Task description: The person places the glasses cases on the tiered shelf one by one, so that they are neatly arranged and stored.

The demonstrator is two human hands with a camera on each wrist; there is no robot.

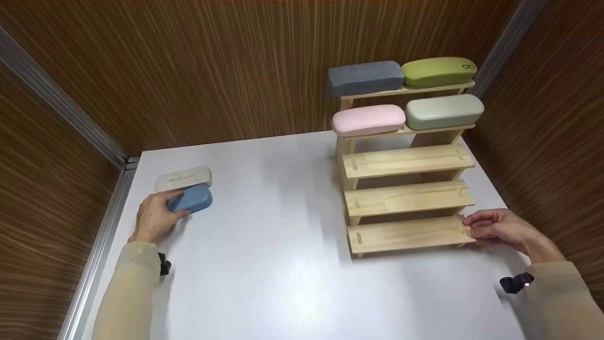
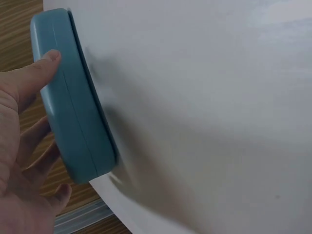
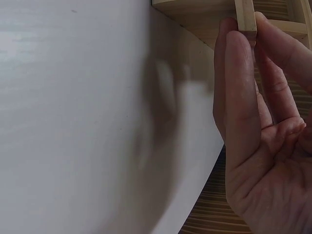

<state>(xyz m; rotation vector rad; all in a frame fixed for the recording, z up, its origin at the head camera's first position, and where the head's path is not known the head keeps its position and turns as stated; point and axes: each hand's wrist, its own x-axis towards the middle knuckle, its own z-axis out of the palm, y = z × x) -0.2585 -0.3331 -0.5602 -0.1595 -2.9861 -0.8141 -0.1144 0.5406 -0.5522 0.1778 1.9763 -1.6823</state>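
Note:
My left hand (image 1: 155,215) holds a blue glasses case (image 1: 191,198) between thumb and fingers at the table's left side. In the left wrist view the thumb presses one long side of the blue case (image 2: 73,97), beside its seam. Just behind it lies a cream glasses case (image 1: 184,178) with small lettering on top. On the right stands a stepped wooden rack (image 1: 410,233). My right hand (image 1: 505,231) pinches the right end of its lowest shelf; the right wrist view shows the board's end (image 3: 246,22) between thumb and fingers.
Four of the rack's places hold a slate-blue case (image 1: 365,78), a lime-green case (image 1: 439,72), a pink case (image 1: 369,120) and a pale grey-green case (image 1: 444,112). Wood-grain panels (image 1: 226,71) enclose the white table (image 1: 264,283) at the back and sides.

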